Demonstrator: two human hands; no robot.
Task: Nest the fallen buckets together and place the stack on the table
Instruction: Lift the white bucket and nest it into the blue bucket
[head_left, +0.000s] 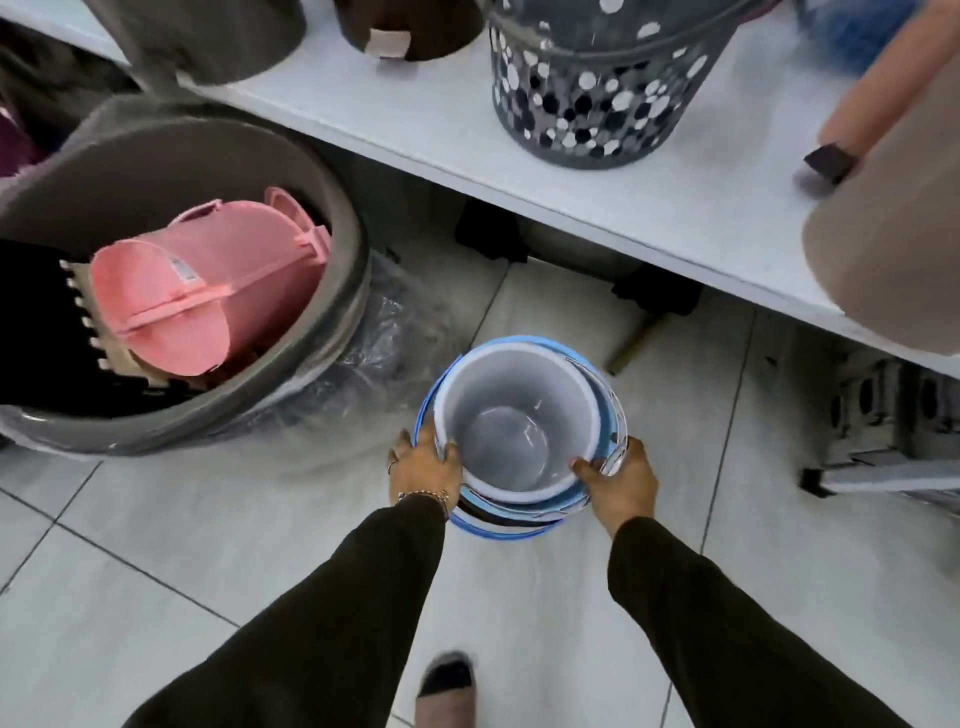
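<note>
Already the nested buckets (519, 426) stand mouth-up between the two hands, low over the tiled floor (208, 545), so the stack's long axis runs roughly vertical and tips slightly toward the camera. A white-rimmed grey bucket sits inside blue ones, whose rims show as rings around and below it. The white surface (597, 171) lies ahead and above, its edge running diagonally across the upper half of the view; the stack must go up and forward to reach it. The left hand (426, 465) is closed on the near-left rim, fingers curled over the white lip and thumb outside. The right hand (618, 478) clamps the near-right side, thumb hooked over the rim and fingers wrapped around the outer wall. Both hands are about equally near. On the surface, a dotted grey basket (597, 88) stands left of a beige container (893, 249), with bare top between them, which looks to me the likeliest landing spot.
</note>
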